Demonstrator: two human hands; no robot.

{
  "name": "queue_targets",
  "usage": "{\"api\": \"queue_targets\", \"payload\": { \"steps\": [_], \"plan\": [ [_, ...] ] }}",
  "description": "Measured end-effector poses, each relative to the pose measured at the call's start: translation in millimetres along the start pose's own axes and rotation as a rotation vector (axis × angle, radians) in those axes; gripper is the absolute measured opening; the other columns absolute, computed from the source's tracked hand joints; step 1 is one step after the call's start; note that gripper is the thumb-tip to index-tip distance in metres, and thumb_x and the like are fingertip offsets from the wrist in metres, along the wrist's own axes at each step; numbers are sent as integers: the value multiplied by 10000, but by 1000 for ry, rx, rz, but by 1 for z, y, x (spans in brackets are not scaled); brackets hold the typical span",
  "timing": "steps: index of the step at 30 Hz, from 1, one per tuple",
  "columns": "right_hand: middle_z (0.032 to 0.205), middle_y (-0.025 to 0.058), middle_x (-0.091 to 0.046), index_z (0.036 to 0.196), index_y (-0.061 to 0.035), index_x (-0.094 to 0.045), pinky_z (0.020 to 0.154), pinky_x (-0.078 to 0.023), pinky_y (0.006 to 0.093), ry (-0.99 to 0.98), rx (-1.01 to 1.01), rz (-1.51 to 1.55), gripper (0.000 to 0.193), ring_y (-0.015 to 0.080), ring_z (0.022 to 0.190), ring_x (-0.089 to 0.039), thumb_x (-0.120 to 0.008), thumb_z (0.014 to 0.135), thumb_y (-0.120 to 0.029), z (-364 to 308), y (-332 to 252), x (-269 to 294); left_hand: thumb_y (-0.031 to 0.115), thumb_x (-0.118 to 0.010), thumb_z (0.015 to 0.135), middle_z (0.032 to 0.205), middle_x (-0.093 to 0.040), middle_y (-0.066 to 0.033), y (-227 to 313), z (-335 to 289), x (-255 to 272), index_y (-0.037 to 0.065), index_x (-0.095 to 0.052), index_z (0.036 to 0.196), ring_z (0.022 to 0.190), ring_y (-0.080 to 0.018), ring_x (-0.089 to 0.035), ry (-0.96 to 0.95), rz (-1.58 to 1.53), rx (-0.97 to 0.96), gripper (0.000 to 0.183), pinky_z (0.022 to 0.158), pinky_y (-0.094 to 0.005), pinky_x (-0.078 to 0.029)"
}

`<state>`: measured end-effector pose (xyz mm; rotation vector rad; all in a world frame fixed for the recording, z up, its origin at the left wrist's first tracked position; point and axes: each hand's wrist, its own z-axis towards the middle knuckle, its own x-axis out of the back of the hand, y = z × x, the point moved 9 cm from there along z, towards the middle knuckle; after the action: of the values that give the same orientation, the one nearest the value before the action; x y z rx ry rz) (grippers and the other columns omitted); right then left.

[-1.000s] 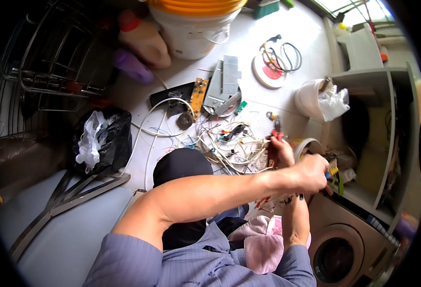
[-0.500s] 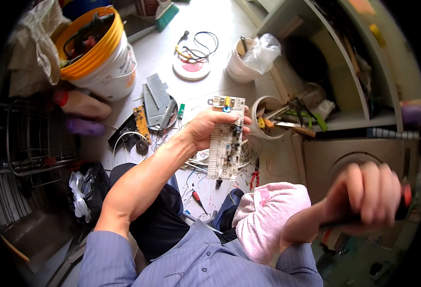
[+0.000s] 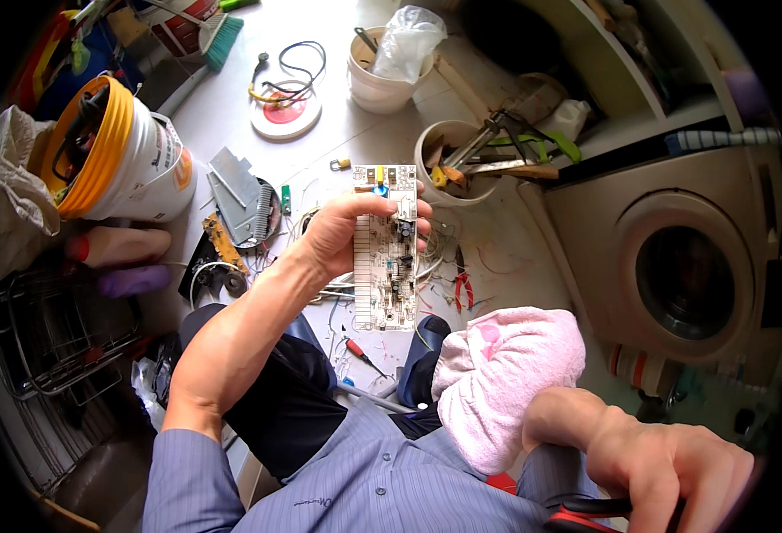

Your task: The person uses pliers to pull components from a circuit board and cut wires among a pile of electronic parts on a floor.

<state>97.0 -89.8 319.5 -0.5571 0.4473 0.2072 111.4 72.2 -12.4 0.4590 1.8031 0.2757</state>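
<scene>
My left hand (image 3: 333,233) grips a pale circuit board (image 3: 389,284) upright by its left edge and upper part, the thumb across its front and fingertips showing past its right edge. Small blue, black and yellow components stud the board, and a row of pale strips lines its left side. Low at the right, my right hand (image 3: 675,466) is closed around a tool with red-and-black handles (image 3: 591,515). Its working end is cut off by the frame's lower edge. A pink towel (image 3: 515,382) lies over my right knee.
A red-handled screwdriver (image 3: 357,349), red pliers (image 3: 463,289), wires and scraps lie on the floor. Farther off stand a tool bucket (image 3: 422,151), a white bucket (image 3: 378,89) and a yellow-rimmed bucket (image 3: 155,169). At right is a washing machine (image 3: 600,258); left, a wire rack (image 3: 53,333).
My right hand has come down and nearer my body with its tool. My left hand still holds the board. The view has swung right, bringing the washing machine's door into sight.
</scene>
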Motion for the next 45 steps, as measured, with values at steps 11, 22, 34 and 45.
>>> {"api": "queue_targets", "payload": {
  "steps": [11, 22, 34, 45],
  "plan": [
    [779, 127, -608, 1029, 7, -547, 529, -493, 312, 638, -579, -344, 220, 204, 598, -589, -535, 1016, -212, -68, 52, 155, 86, -519, 816, 1147, -674, -233, -34, 19, -5, -69, -489, 1348, 1019, -328, -707, -17, -98, 109, 555, 904, -533, -599],
    [911, 104, -632, 1207, 22, -524, 670, -546, 298, 894, -910, -164, 245, 179, 760, -647, -561, 1012, -123, -162, 113, 237, 207, -459, 860, 1111, -685, -256, -45, 10, 30, -105, -527, 1306, 919, -378, -721, 95, -245, 206, 548, 889, -508, -597],
    [833, 41, -646, 1152, 20, -601, 657, -499, 256, 633, -1209, -554, 241, 102, 705, -592, -627, 991, -157, -180, 134, 238, 243, -519, 878, 1115, -707, -212, -34, 6, 27, -98, -579, 1283, 998, -304, -700, -5, -25, 158, 533, 957, -433, -551],
    [816, 21, -639, 1143, -7, -610, 628, -475, 237, 546, -1204, -705, 218, 91, 673, -585, -619, 988, -160, -156, 143, 240, 341, -536, 1000, 1151, -687, -178, 164, -94, -21, -1, -481, 1369, 948, -189, -682, -70, 447, -674, 506, 856, -352, -568]
  ]
}}
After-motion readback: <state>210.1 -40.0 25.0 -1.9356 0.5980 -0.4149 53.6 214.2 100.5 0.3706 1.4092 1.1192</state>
